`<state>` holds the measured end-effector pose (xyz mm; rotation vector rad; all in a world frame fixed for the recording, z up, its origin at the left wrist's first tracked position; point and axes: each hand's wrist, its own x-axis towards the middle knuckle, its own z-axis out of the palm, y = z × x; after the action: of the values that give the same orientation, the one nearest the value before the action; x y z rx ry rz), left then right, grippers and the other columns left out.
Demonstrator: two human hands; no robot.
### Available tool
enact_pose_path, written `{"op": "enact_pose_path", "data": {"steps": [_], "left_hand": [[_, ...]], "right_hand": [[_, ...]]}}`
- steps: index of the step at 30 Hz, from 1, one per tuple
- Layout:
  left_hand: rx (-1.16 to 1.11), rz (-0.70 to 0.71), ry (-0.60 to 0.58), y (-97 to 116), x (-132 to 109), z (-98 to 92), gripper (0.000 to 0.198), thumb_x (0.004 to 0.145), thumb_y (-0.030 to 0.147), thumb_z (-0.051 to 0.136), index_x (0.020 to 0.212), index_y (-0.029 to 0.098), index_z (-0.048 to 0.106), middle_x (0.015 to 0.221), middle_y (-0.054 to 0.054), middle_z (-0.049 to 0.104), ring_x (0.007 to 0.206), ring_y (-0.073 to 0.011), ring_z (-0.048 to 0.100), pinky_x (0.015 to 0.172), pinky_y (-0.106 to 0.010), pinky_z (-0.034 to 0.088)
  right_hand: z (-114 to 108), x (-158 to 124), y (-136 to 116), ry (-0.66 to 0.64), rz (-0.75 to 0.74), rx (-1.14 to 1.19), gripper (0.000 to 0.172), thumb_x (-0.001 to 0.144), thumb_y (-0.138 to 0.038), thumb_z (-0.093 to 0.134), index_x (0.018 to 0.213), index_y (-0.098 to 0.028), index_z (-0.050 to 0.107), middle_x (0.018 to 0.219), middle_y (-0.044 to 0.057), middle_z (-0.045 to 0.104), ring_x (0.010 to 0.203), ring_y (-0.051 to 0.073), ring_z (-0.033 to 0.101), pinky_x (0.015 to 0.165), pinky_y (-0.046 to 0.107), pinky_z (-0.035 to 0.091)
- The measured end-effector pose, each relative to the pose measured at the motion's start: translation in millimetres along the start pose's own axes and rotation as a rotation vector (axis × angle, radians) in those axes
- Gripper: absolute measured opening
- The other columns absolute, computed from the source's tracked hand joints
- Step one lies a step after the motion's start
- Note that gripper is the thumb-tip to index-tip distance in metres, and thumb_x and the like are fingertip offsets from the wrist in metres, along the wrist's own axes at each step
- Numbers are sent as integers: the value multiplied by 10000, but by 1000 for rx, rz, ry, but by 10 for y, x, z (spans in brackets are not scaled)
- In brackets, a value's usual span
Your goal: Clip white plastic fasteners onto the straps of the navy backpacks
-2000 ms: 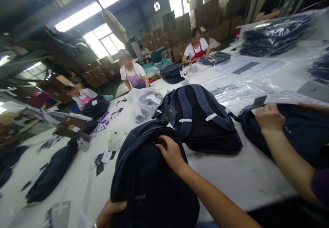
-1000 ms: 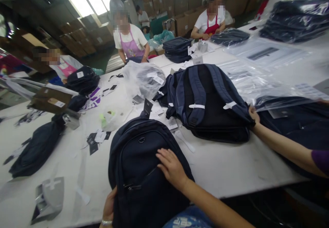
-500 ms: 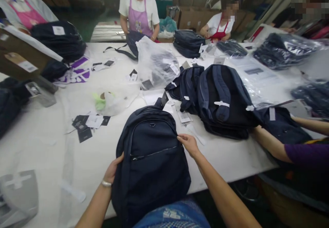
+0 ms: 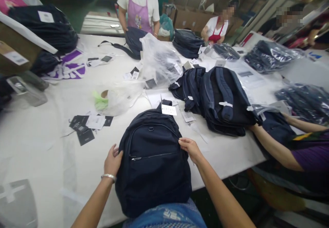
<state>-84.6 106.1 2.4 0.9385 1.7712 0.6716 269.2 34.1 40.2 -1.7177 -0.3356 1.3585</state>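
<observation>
A dark navy backpack (image 4: 154, 176) lies front up before me, its lower end at the table's edge against my blue clothing. Across its front runs a zipped pocket, and a white tag (image 4: 169, 109) hangs by the top handle. My left hand (image 4: 112, 161), with a bracelet at the wrist, rests at the left side; its thumb touches the bag while the loosely bent fingers stand apart from it. On the right edge, my right hand (image 4: 189, 147) pinches the fabric between thumb and fingers.
More navy backpacks (image 4: 226, 98) are piled to the right, beside a co-worker's arms (image 4: 272, 142). Dark and white tags (image 4: 87, 127) lie left. A clear plastic bag (image 4: 123, 98) and a bagged backpack (image 4: 160, 63) lie beyond. Other people stand across the white table (image 4: 48, 166).
My left hand has shifted up along the bag's side, and its fingers now show. The tag at the handle has flipped to its white face. My view has moved slightly.
</observation>
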Motion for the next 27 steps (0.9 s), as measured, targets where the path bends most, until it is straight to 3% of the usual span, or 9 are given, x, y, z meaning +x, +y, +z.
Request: {"op": "enact_pose_path", "data": {"steps": [2, 3, 5, 7, 9, 15, 22, 25, 27], "left_hand": [[129, 360, 94, 184, -211, 123, 502, 807, 263, 608, 1298, 234, 508, 1312, -101, 554, 1213, -276, 510, 1071, -458, 365], [161, 534, 33, 295, -335, 224, 444, 826, 262, 586, 1268, 257, 546, 1311, -79, 557, 1205, -266, 513, 1082, -439, 355], [227, 847, -281, 507, -563, 490, 360, 861, 222, 532, 1206, 296, 609, 1277, -39, 592, 1169, -239, 535, 1073, -398, 372], [337, 1066, -570, 641, -704, 779, 427, 895, 175, 444, 1287, 313, 543, 1324, -24, 563, 1137, -219, 548, 1024, -379, 423], [436, 1167, -678, 660, -735, 1006, 480, 912, 151, 375, 1357, 306, 461, 1374, -29, 517, 1091, -219, 564, 974, -389, 461], [473, 1184, -592, 417, -567, 1146, 414, 936, 184, 353, 1293, 286, 537, 1339, -59, 546, 1098, -225, 574, 947, -390, 482], [340, 1139, -590, 497, -633, 1192, 316, 943, 262, 391, 1135, 231, 640, 1175, -75, 631, 1076, -193, 591, 948, -336, 495], [312, 1062, -497, 436, -641, 1020, 267, 928, 269, 434, 1072, 243, 658, 1098, -66, 649, 1033, -182, 604, 919, -316, 506], [307, 937, -291, 306, -574, 786, 244, 914, 282, 465, 1065, 246, 652, 1088, -71, 641, 1040, -197, 597, 938, -349, 493]], "right_hand": [[53, -54, -38, -21, -2, -4, 312, 575, -315, 801, 815, -143, 703, 768, 44, 690, 684, 143, 623, 688, 278, 495], [86, -83, -62, -35, -10, -11, 314, 581, -320, 798, 818, -139, 701, 756, 41, 686, 671, 139, 616, 677, 274, 489], [158, -139, -115, -61, -44, -36, 314, 599, -333, 790, 822, -131, 700, 714, 29, 674, 634, 126, 595, 648, 261, 473], [231, -187, -164, -82, -88, -56, 307, 606, -337, 787, 817, -132, 699, 686, 17, 666, 619, 119, 583, 632, 249, 461], [290, -225, -194, -83, -123, -61, 302, 597, -334, 794, 807, -139, 700, 687, 13, 670, 635, 122, 588, 637, 245, 459], [376, -296, -147, -57, -153, -2, 317, 587, -364, 806, 793, -145, 703, 714, 24, 690, 666, 137, 613, 676, 261, 478], [399, -273, -62, -40, -180, -34, 340, 608, -387, 786, 822, -139, 698, 764, 56, 701, 719, 177, 635, 722, 308, 506], [293, -209, 18, 89, -239, -150, 354, 652, -425, 739, 860, -143, 687, 816, 80, 706, 777, 214, 648, 770, 354, 512], [218, -169, 67, 180, -359, -350, 342, 733, -433, 657, 931, -155, 679, 904, 101, 704, 848, 240, 647, 834, 400, 498]]}}
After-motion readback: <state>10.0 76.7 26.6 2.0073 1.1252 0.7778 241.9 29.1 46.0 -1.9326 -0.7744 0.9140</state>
